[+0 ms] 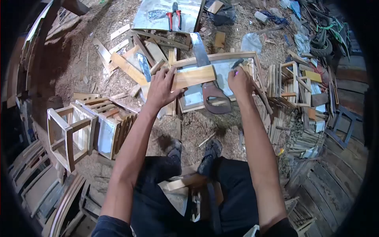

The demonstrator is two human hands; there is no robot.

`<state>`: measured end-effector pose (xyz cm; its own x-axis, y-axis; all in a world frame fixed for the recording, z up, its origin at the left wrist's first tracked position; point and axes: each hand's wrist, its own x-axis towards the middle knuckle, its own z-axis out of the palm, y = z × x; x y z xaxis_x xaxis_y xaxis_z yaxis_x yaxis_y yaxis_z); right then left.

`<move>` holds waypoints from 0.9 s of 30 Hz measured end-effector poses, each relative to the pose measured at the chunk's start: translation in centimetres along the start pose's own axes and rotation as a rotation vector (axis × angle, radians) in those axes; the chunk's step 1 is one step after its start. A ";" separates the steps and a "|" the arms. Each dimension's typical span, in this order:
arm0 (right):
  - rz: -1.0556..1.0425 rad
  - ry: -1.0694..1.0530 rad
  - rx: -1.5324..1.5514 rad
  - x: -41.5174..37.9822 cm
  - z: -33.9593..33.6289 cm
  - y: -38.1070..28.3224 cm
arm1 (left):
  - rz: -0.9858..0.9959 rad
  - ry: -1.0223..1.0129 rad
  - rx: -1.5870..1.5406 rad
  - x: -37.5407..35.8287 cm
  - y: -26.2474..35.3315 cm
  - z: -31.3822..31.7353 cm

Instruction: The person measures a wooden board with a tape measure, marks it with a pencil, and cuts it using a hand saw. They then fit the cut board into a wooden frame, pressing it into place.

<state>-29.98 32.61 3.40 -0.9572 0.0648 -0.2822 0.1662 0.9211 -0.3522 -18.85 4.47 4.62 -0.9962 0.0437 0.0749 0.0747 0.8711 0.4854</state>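
Observation:
My left hand [161, 87] grips a pale wooden board [194, 77], with the fingers along its upper edge and the thumb at its lower edge. Under this board lies a handsaw [216, 100], its blade pointing away and its brown handle toward me. Both rest across a wooden frame with a whitish panel [229, 75]. My right hand [241, 82] is closed around what looks like a hammer; its dark head [237, 63] shows above the fist. Much of the handle is hidden by the hand. Near my left fingers lies a shiny metal blade [143, 66].
Red-handled pliers [174, 17] lie on a pale panel [152, 10] at the back. Wooden frames [70, 134] stand at the left, and more stacked frames [290, 81] at the right. Offcuts [128, 67] and shavings cover the ground. My shoes [211, 152] are close below the frame.

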 end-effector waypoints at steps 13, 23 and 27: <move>-0.499 0.443 -0.003 -6.2 4.1 -2.4 | 0.196 0.093 -0.010 2.3 -2.7 2.1; -0.387 0.380 -0.048 -13.3 6.7 -2.1 | 0.078 0.218 0.079 3.8 -2.2 4.5; -0.476 0.455 -0.065 -12.9 8.2 -0.2 | 0.127 0.254 0.100 4.1 -3.1 5.2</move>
<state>-15.74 28.45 -0.19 -0.9298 -0.2122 0.3009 -0.3004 0.9097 -0.2868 -23.44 4.47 -1.16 -0.9354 0.0425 0.3510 0.1805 0.9111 0.3706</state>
